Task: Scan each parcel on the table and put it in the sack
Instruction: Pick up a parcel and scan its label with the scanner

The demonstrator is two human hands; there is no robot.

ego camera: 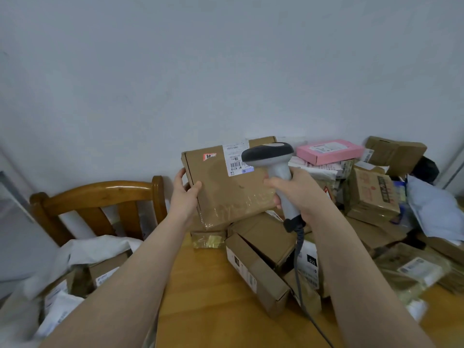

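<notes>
A flat brown cardboard parcel [226, 189] is held above the light wooden table [200, 310] by the left hand [184, 199] at its left edge. The grey plastic handheld scanner [276, 169], gripped in the right hand [303, 192], is placed before the parcel's right side. Left of the table, a white plastic sack [100, 247] is seen in front of a brown wooden chair [100, 189]. A flat pink cardboard box [329, 150] is stacked at the back right.

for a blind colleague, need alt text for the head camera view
A person's left hand holds up a flat brown cardboard parcel while the right hand aims a grey handheld barcode scanner at its white label, above a wooden table piled with other parcels.
</notes>
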